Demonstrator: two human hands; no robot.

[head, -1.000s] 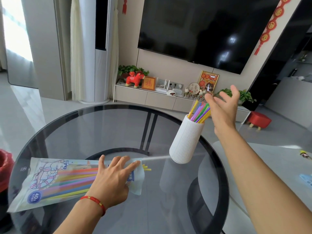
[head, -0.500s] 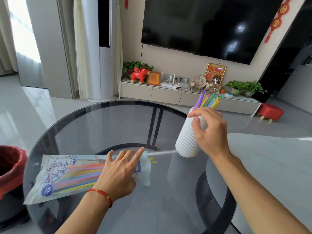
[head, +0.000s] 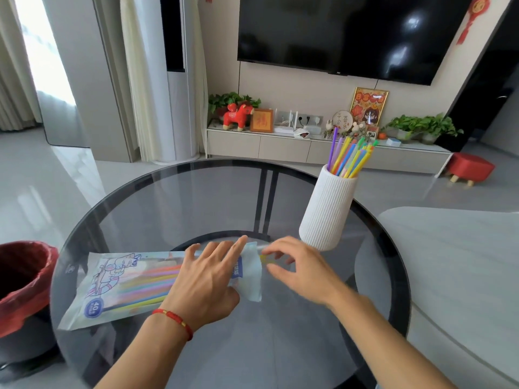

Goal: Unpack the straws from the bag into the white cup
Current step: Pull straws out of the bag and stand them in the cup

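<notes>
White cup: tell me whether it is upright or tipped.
Upright. The white cup stands on its base on the glass table, and the straws fan up out of its mouth.

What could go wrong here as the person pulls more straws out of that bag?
The white cup is tall, narrow and stands just beyond the right hand, so a quick lift could knock it over and spill its straws. The left hand lies flat on the bag, which rests on smooth glass table, so the bag might slide. The yellow straw tips at the bag's mouth look small and could slip from the fingers.
</notes>
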